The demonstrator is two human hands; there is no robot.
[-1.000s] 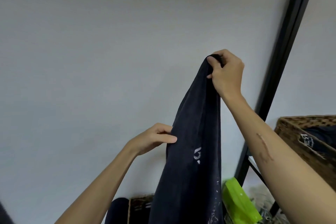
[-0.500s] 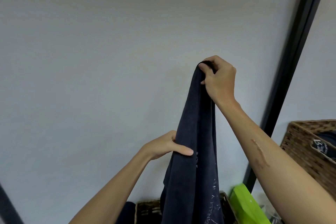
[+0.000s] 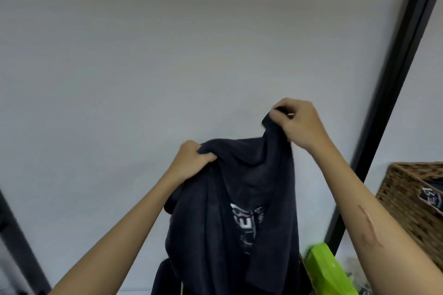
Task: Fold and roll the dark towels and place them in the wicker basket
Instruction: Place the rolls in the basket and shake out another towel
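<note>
1. Dark towel (image 3: 242, 211): one, navy-black, held up in the air at centre and lower centre of the frame, against a pale wall (image 3: 143, 67). It hung in loose vertical folds from two raised points and ran off the bottom edge of the frame. A white printed mark showed on its middle, creased and not legible.
2. Right hand (image 3: 299, 124): right of centre, the higher of the two hands. Its fingers (image 3: 281, 105) were curled over and pinched one bunched upper corner of the towel.
3. Left hand (image 3: 191, 163): just left of centre, lower than the right hand. Its fingers were closed round a gathered handful of the towel's upper edge; the cloth sagged in a shallow curve between the two hands.
4. Wicker basket (image 3: 402, 199): brown weave, at the right edge of the frame, behind the right forearm and apart from the held towel. A dark cloth with white lettering (image 3: 431, 199) lay inside it at the frame edge.
5. Green object (image 3: 328, 270): bright lime, lower right, just beside the hanging towel; what it was could not be told.
6. Black post (image 3: 393, 79): a slanted dark upright from the upper right corner down toward the green object.
</note>
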